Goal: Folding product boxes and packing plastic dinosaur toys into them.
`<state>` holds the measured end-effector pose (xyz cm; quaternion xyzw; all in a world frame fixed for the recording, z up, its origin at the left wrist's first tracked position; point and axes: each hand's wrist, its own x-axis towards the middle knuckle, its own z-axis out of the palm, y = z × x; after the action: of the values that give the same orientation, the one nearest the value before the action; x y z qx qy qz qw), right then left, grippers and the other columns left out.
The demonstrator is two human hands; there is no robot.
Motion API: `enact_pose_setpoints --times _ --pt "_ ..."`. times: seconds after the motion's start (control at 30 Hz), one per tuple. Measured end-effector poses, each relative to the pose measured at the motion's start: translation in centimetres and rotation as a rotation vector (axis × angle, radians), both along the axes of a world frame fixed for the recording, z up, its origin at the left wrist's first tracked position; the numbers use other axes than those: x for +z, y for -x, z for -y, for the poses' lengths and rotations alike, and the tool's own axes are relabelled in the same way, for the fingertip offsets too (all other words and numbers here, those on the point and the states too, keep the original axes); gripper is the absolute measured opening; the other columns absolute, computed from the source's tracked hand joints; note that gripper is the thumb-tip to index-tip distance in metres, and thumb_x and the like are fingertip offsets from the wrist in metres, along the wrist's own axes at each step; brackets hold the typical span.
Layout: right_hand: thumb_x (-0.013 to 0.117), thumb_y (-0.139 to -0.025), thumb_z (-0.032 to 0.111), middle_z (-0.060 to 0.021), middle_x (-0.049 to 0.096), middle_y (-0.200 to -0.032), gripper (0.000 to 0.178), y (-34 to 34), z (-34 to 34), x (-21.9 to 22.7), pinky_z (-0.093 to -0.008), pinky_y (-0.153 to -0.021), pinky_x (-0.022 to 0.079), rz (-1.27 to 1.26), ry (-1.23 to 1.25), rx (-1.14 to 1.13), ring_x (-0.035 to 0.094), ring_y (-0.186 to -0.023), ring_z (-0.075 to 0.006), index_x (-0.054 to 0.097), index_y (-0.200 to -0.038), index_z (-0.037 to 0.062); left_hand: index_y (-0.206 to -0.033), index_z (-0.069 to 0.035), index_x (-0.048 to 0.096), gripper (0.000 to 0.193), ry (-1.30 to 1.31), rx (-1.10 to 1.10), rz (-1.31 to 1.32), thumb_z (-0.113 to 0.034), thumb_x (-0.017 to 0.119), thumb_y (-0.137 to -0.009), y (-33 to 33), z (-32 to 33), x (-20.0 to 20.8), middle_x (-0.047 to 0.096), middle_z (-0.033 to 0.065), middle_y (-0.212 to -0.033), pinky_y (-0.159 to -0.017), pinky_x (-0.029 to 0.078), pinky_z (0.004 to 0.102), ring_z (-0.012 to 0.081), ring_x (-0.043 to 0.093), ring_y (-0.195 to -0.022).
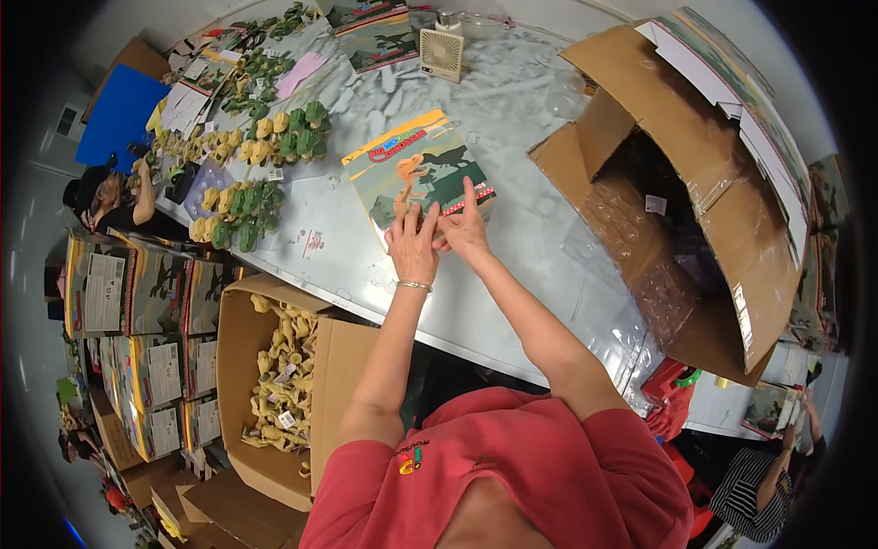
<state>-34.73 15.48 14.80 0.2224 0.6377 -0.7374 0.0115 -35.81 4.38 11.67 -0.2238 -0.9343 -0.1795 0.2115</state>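
Note:
A printed toy box (434, 169) with dinosaur pictures and yellow edges lies at an angle on the grey-white table (357, 261); I cannot tell whether it is folded flat. My left hand (414, 245), with a bracelet at the wrist, rests on its near edge, fingers spread over the print. Close beside it, my right hand (465, 233) touches the lower right part of the box. Its index finger is stretched out, and some of its other fingers are partly hidden. Neither hand is wrapped round anything.
Green and tan toy dinosaurs (247, 215) stand in rows at the left. An open carton (240, 366) of tan toy dinosaurs sits near left, beside stacked printed boxes (155, 293). A large open carton (594, 206) fills the right. A small fan (441, 55) stands behind. Other people work at both sides.

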Motion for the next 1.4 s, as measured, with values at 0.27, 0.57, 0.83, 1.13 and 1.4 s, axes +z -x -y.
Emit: enact_pose_setpoints --times 0.27,0.57,0.83,1.13,1.4 --pt "0.054 -0.08 0.001 -0.0102 0.064 -0.076 0.087 -0.9 -0.7 -0.3 -0.0259 -0.037 0.043 0.076 0.016 0.056 0.055 -0.045 -0.0144 -0.002 -0.143 0.0218 -0.113 -0.02 0.061 0.05 -0.04 -0.028 0.026 -0.001 0.062 -0.066 0.3 -0.1 -0.1 0.052 0.0069 -0.119 -0.08 0.036 0.0399 0.0275 0.047 -0.102" --pt "0.054 -0.084 0.008 -0.0083 0.064 -0.069 0.036 -6.4 -1.4 -6.8 -0.0268 -0.04 0.048 0.02 0.0 -0.063 0.056 -0.044 -0.0141 0.046 -0.119 0.0066 -0.11 -0.019 0.06 0.051 0.054 0.02 0.013 0.006 0.058 -0.065 0.1 -0.4 0.0 0.054 0.0055 -0.113 -0.078 0.037 0.0387 0.0273 0.048 -0.099" --pt "0.062 -0.086 0.028 -0.0059 0.062 -0.066 0.028 0.0 -0.7 -4.6 -0.0225 -0.049 0.049 0.101 0.221 0.008 0.058 -0.055 -0.0106 0.061 -0.074 0.0021 -0.104 -0.019 0.064 0.039 -0.058 0.001 -0.041 -0.001 0.059 -0.071 0.8 -0.9 -0.6 0.056 0.0075 -0.114 -0.079 0.038 0.0394 0.028 0.049 -0.099" --pt "0.059 -0.087 0.019 -0.0046 0.062 -0.07 0.019 -0.4 0.6 -4.9 -0.0231 -0.056 0.05 0.009 0.32 -0.017 0.058 -0.061 -0.0101 0.06 -0.077 0.003 -0.103 -0.02 0.066 0.036 -0.054 -0.005 0.005 -0.006 0.061 -0.071 1.1 0.2 -0.5 0.056 0.0065 -0.112 -0.074 0.037 0.0391 0.0265 0.049 -0.093" --pt "0.055 -0.089 0.015 -0.0017 0.061 -0.07 0.018 -0.3 -0.5 -7.5 -0.0223 -0.06 0.048 -0.161 0.185 0.069 0.058 -0.063 -0.0088 0.058 -0.077 0.0018 -0.094 -0.019 0.07 0.023 -0.029 -0.106 0.053 -0.024 0.065 -0.072 2.1 0.0 1.8 0.056 0.0047 -0.099 -0.073 0.035 0.0385 0.0254 0.047 -0.087"
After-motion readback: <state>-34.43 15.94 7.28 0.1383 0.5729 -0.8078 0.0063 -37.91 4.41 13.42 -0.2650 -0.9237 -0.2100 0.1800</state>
